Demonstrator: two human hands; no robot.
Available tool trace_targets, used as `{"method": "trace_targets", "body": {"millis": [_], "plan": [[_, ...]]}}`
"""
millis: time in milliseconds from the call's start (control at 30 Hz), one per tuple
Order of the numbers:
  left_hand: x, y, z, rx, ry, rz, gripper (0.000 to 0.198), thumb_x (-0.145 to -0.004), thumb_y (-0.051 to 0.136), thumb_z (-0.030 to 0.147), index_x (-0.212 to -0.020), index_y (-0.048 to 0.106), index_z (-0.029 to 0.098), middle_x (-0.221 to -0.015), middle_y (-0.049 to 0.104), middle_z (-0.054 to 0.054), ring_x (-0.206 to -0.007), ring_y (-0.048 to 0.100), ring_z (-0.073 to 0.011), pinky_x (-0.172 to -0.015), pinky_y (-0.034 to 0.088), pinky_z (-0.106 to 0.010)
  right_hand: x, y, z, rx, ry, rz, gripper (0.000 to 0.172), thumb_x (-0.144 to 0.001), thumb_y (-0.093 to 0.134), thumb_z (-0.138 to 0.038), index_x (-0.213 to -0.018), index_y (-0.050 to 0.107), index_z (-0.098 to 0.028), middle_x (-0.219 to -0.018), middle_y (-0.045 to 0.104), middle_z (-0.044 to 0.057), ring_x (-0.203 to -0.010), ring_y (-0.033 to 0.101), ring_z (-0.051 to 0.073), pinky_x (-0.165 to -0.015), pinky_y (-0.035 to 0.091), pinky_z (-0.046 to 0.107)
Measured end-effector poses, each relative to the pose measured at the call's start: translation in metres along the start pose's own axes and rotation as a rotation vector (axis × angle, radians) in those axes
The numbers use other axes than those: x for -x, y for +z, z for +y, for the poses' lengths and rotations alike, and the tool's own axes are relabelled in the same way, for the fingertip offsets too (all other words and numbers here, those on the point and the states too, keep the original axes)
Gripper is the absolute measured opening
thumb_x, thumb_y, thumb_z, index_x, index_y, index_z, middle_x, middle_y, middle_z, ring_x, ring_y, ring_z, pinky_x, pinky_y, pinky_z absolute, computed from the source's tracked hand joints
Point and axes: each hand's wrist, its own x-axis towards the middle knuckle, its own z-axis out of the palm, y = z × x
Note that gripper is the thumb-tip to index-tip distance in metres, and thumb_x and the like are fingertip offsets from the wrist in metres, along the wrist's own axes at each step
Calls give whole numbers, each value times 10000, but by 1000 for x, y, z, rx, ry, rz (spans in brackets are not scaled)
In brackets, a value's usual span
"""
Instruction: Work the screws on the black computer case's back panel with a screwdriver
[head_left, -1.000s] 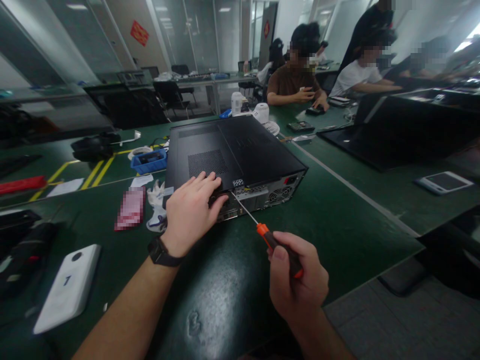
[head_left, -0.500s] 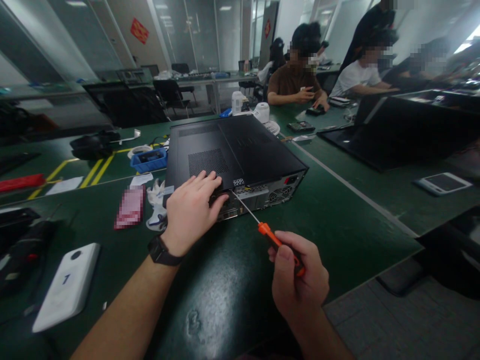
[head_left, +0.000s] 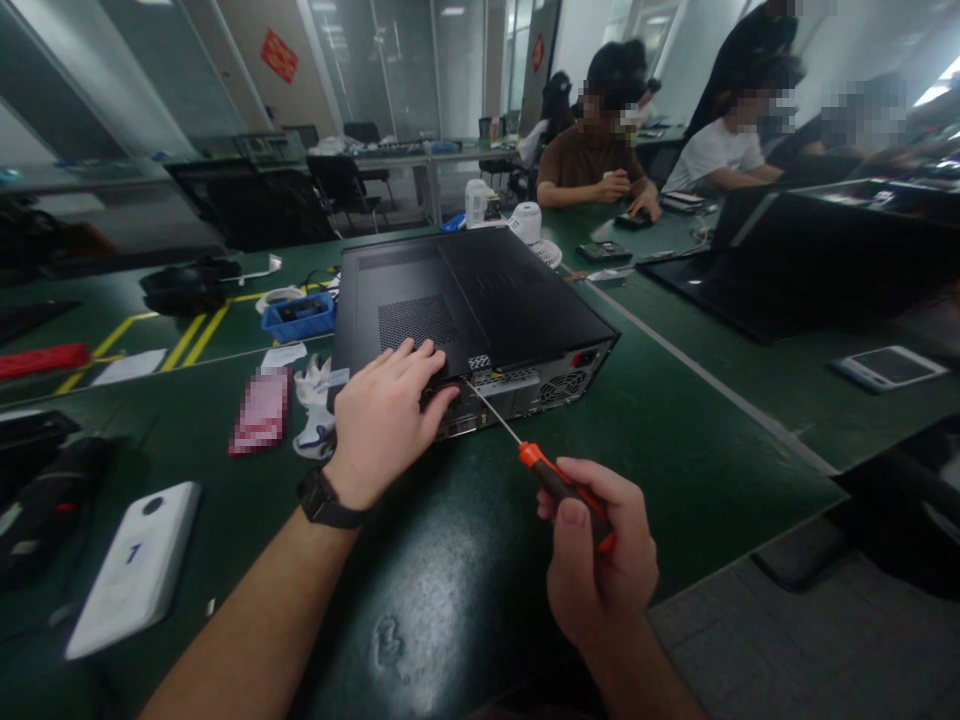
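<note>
A black desktop computer case (head_left: 517, 290) lies on its side on the green table, its rear panel facing me. My left hand (head_left: 390, 415) rests on the case's near edge, fingers stretched over the top cover and thumb out at the side. A screwdriver (head_left: 536, 462) with an orange and dark handle is gripped in my right hand (head_left: 607, 560). Its thin shaft points up and left, and the tip meets the rear edge of the case just right of my left thumb. Whether a screw sits under the tip is too small to tell.
Left of the case are a blue bin (head_left: 300, 318), a glove (head_left: 315, 405), a pink packet (head_left: 262, 405) and a white device marked 1 (head_left: 135, 570). A white fan (head_left: 525, 225) stands behind it. At right are a dark panel (head_left: 810, 265) and a phone-like device (head_left: 890, 368). People sit across the table.
The screwdriver handle has turned slightly in my right hand, showing more of its dark side. Its tip stays at the case edge, and my left hand keeps its place.
</note>
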Motion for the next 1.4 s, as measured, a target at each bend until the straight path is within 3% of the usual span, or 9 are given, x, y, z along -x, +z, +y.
{"method": "trace_targets", "body": {"millis": [167, 433, 700, 967, 1167, 1400], "plan": [[-1, -1, 1, 1, -6, -4, 333, -999, 669, 347, -1289, 720, 192, -1424, 719, -101, -1376, 650, -309, -1190, 514, -479, -7, -2, -5, -62, -95, -44, 287, -951, 549, -171, -1226, 623, -210, -938, 679, 33, -708, 674, 150, -611, 571, 290], [-1, -1, 1, 23, -17, -10, 336, -1004, 656, 346, -1299, 721, 199, -1433, 712, -102, -1385, 643, -309, -1190, 512, -503, 4, 0, 3, 66, 16, 34, 269, -1004, 572, -232, -1262, 646, -220, -939, 752, 38, -669, 727, 152, -583, 590, 273], [0, -1, 2, 3, -7, -3, 329, -1001, 666, 341, -1291, 720, 193, -1423, 720, -98, -1374, 651, -305, -1187, 517, -489, -8, -2, -8, 80, -70, 2, 271, -929, 587, -160, -1188, 634, -222, -962, 727, 37, -759, 733, 168, -666, 623, 304], [-1, 0, 1, 9, -10, -2, 330, -1011, 647, 350, -1289, 722, 190, -1423, 719, -101, -1383, 644, -304, -1195, 510, -485, -1, 1, -1, 108, 4, 40, 207, -995, 606, -254, -1192, 663, -225, -846, 762, 11, -610, 728, 144, -568, 592, 255], [-1, -1, 2, 5, -8, 2, 324, -1005, 658, 345, -1287, 721, 197, -1412, 727, -99, -1379, 647, -300, -1196, 508, -476, -9, -2, -8, 88, -85, 1, 259, -952, 589, -208, -1207, 638, -211, -972, 739, 46, -691, 717, 148, -604, 597, 277], [0, 0, 0, 19, -12, -10, 334, -1007, 653, 342, -1299, 719, 194, -1432, 713, -107, -1385, 641, -308, -1205, 498, -493, -6, -1, -3, 145, -19, 39, 182, -1005, 597, -249, -1165, 679, -219, -827, 748, 12, -635, 726, 154, -602, 594, 276]]}}
